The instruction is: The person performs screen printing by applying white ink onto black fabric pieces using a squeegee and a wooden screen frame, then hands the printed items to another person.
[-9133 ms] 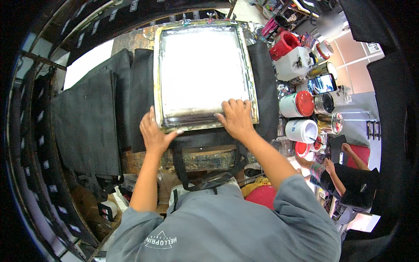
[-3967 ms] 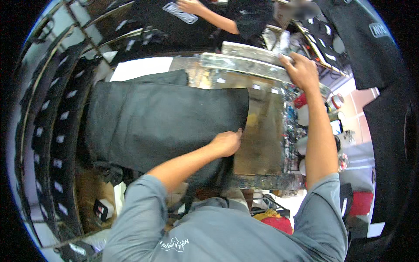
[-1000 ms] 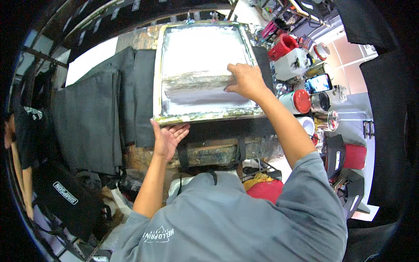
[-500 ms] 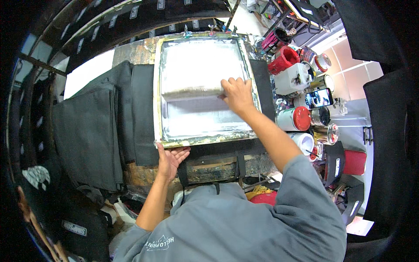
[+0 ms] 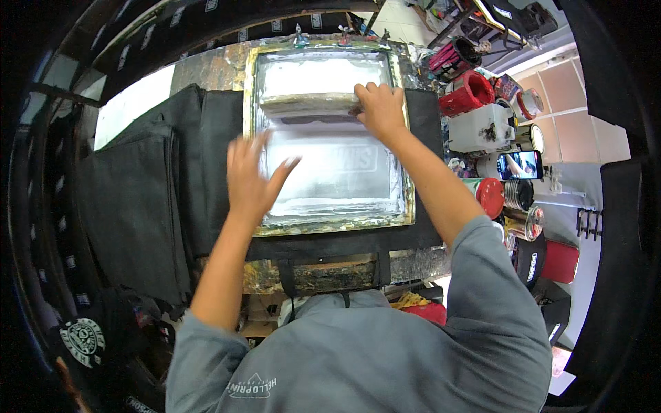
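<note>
A screen-printing frame (image 5: 330, 229) with a paint-smeared rim lies over a black fabric bag (image 5: 425, 158). White ink coats its mesh (image 5: 323, 186), where a faint boxed design shows at the right. Across the far half of the mesh stretches a squeegee (image 5: 306, 104). My right hand (image 5: 382, 110) is closed on its right end, fingers wrapped over the top. My left hand (image 5: 251, 175) is slightly blurred over the frame's left side, thumb and fingers apart, holding nothing. Whether it touches the rim, I cannot tell.
A stack of black fabric bags (image 5: 134, 193) lies at the left. Along the right stand a red container (image 5: 468, 94), a white plastic tub (image 5: 478, 129), a red-lidded jar (image 5: 489, 197) and a lit phone (image 5: 520, 165). Hinge clamps (image 5: 344, 36) sit at the far edge.
The squeegee has moved farther away across the mesh with my right hand. My left hand has left the frame's near left corner and risen over its left side.
</note>
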The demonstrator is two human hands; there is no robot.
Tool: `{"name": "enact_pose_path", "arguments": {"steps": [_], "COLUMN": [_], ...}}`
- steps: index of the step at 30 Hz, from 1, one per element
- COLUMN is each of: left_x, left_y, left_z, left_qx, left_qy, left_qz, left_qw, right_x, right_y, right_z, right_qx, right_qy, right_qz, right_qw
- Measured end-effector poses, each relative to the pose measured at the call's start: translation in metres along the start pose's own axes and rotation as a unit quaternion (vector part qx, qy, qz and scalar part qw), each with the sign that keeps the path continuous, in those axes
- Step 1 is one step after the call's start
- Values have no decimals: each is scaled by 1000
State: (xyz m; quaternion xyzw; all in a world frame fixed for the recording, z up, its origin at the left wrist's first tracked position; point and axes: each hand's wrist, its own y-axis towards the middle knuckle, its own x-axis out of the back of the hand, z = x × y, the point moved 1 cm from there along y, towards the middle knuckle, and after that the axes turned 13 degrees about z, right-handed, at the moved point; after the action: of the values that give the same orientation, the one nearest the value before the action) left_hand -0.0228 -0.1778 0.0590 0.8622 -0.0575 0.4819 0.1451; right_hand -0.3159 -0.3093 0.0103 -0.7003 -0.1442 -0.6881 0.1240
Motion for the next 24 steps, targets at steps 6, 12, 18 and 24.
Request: {"name": "enact_pose_path", "arguments": {"steps": [6,12,18,24], "left_x": [-65,-80,-77,-75], "left_y": [115,82,30,-17], "left_z": [31,42,24,14], "left_qx": [-31,-47,-54,-64], "left_qy": [215,239,246,224], "left_qz": [51,74,80,77], "left_qw": [975,967,965,969], "right_x": [-19,-20,-16,-16], "right_y": [-12,-44,-93,-137], "right_z": [4,13,34,54], "right_qx": [-2,13,10,16], "right_qy": [-4,9,12,-4], "right_qz": [-22,-38,-25,-45], "right_qw": [1000,999,1000,999]}}
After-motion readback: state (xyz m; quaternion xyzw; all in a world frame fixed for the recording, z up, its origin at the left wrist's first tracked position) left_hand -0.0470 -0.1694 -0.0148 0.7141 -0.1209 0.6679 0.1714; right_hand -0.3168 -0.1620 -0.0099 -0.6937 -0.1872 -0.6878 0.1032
